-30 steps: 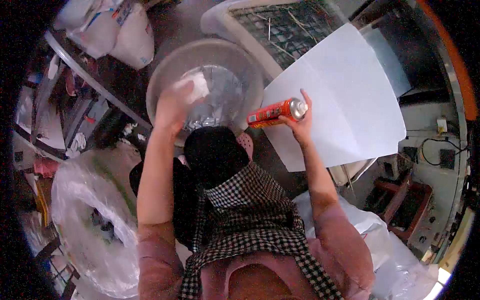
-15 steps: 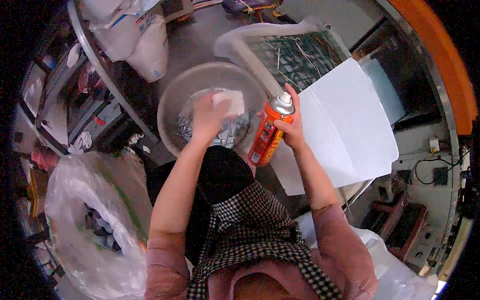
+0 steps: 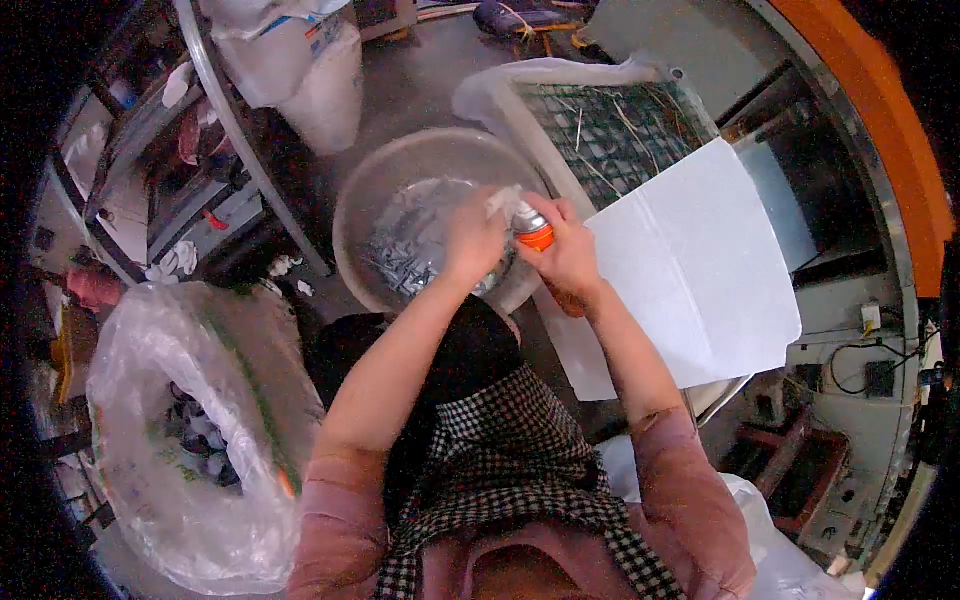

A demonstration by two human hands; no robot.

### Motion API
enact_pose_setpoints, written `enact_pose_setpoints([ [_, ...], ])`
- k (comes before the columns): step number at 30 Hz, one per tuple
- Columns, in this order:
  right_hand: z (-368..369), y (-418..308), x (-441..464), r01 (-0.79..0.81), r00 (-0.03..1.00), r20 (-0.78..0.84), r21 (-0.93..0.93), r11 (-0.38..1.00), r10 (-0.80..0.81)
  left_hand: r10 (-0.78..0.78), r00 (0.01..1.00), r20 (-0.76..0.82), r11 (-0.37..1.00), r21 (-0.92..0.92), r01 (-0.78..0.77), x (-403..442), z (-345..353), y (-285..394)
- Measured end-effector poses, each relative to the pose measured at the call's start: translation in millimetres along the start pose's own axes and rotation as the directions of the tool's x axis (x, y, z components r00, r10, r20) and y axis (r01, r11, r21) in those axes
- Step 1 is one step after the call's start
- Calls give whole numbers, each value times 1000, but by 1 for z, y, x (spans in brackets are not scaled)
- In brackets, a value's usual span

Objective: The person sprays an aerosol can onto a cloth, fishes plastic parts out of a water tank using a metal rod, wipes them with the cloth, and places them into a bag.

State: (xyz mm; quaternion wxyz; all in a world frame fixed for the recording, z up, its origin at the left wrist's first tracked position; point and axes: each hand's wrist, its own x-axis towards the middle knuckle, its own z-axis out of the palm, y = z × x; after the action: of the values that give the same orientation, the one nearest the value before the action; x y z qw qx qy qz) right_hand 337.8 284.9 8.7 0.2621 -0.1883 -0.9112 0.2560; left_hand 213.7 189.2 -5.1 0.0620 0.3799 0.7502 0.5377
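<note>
My right hand [image 3: 568,252] is wrapped round an orange spray can [image 3: 535,238], tilted so that its silver top points towards my left hand. Between the fingers of my left hand [image 3: 478,240] is a folded white cloth [image 3: 505,202], held right against the can's nozzle end. Whether it touches the nozzle I cannot tell. Both hands are over the right part of a round grey basin [image 3: 352,215]. Many small grey metal-looking strips [image 3: 400,265] lie in the bottom of it.
To the right, a large white sheet [image 3: 690,270] partly covers a crate lined with white plastic, with dark pieces [image 3: 600,130] inside. A clear plastic bag [image 3: 150,470] stands open at lower left. White sacks [image 3: 300,80] sit behind a metal rail [image 3: 235,140].
My hands have come together: the can tipped over towards the left hand, and the cloth moved right to the can's top. The view has shifted slightly.
</note>
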Motion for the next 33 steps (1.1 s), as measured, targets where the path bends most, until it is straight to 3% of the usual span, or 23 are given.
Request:
enact_pose_setpoints([
  [2, 0, -6, -1, -36, 996, 78, -177, 984, 50, -96, 989, 116, 989, -101, 108, 0, -7, 13],
  [5, 5, -1, -1, 1, 998, 57, -225, 974, 12, -165, 975, 150, 953, -231, 197, 3, 3, -2],
  [11, 8, 1, -1, 9, 987, 153, -347, 938, 47, -156, 978, 136, 982, -83, 168, 0, 17, -15],
  [14, 5, -3, -1, -41, 964, 236, -326, 945, 124, -254, 954, 157, 961, -72, 267, -4, 12, 1],
  [18, 11, 2, -5, -44, 968, 218, -339, 940, 124, -245, 939, 242, 947, -147, 286, -2, 12, -1],
  [20, 14, 5, -7, 21, 992, 123, -364, 931, 25, -266, 929, 258, 928, -192, 320, -3, 12, 1],
  [24, 15, 6, -7, 16, 992, 120, -372, 928, 32, -274, 929, 250, 942, -126, 312, -2, 14, 0],
  [26, 13, 2, -6, -39, 976, 189, -348, 937, 111, -285, 937, 202, 949, -80, 306, -3, 19, -7],
  [30, 17, 6, -7, 6, 992, 122, -347, 938, 38, -233, 952, 199, 953, -147, 264, -4, 26, -22],
  [33, 19, 8, -7, -3, 991, 123, -346, 938, 48, -221, 966, 135, 971, -60, 231, -6, 25, -17],
])
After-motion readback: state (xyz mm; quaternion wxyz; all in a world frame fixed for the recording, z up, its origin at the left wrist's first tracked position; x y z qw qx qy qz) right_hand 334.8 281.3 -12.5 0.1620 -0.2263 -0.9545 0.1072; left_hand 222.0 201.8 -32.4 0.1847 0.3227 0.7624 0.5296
